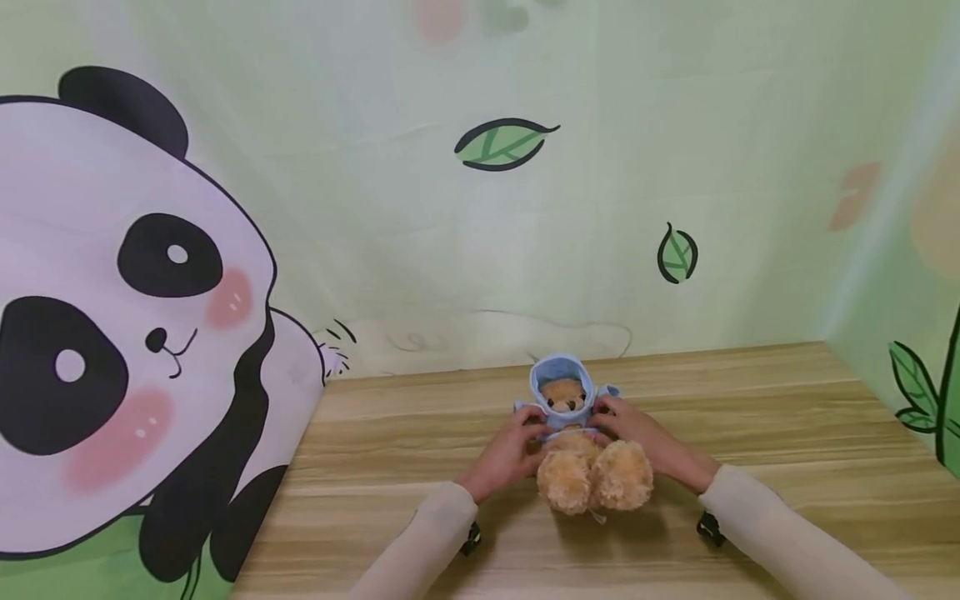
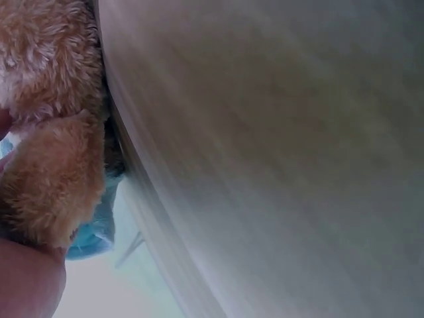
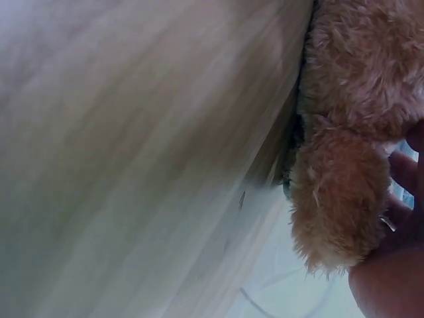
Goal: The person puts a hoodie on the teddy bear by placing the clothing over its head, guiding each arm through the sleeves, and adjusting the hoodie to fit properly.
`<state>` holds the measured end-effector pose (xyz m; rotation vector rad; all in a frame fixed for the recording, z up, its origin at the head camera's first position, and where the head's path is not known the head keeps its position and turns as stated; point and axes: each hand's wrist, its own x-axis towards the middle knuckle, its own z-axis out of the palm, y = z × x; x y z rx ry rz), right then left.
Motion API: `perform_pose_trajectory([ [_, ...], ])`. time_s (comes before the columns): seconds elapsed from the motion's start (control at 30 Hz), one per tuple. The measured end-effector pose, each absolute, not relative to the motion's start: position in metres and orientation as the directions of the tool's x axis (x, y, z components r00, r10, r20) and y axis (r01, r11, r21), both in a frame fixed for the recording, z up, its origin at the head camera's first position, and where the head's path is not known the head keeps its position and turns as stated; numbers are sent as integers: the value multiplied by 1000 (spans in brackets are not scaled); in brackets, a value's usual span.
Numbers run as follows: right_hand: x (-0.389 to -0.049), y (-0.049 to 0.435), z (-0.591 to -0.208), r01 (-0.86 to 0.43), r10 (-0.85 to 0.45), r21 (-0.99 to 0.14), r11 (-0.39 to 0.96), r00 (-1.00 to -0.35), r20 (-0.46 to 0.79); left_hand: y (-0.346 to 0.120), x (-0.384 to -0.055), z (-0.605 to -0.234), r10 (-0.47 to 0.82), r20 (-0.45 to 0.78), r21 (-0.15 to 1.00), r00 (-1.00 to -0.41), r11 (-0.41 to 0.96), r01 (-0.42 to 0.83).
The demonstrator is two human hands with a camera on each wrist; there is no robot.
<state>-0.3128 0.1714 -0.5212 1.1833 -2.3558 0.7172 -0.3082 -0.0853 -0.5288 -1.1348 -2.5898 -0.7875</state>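
Observation:
A fluffy light-brown teddy bear (image 1: 564, 482) lies on its back on the table, its feet toward me. It wears a light-blue hoodie (image 1: 561, 364), whose hood surrounds its face. My left hand (image 1: 516, 447) grips the hoodie's edge at the bear's left-of-view side. Opposite it, my right hand (image 1: 641, 430) grips the hoodie at the other side. In the left wrist view a furry bear arm (image 2: 56, 179) lies beside my thumb. The right wrist view has the other furry arm (image 3: 341, 199) against my right hand (image 3: 387, 281). Some fingertips are hidden.
The wood-grain table (image 1: 420, 417) runs back to a pale green printed cloth (image 1: 360, 233). A large panda picture (image 1: 225, 200) is on the cloth at left. Leaf drawings (image 1: 677, 254) show behind and at right.

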Motion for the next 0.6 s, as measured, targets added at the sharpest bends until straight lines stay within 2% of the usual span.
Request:
perform_pose_trajectory([
  [0.03,-312,171,-520,-824,-620,-220,522,-544,565,-85,-308,-528,621,387,376,-681,568,732],
  [0.13,-308,170,-517,-791,-623,-204,577,-587,517,-85,-307,-526,623,374,336,-687,600,726],
  [0.27,-305,169,-513,-722,-607,-288,629,-688,398,-84,-305,-525,613,325,340,-720,634,694],
  [0.4,-305,171,-513,-668,-576,-399,628,-744,339,-85,-305,-528,596,276,374,-754,656,655],
  [0.5,-305,173,-516,-677,-575,-414,608,-735,358,-86,-305,-529,599,257,373,-758,662,650],
  [0.6,-309,174,-521,-726,-601,-336,599,-686,411,-86,-305,-528,618,237,347,-749,667,660],
])
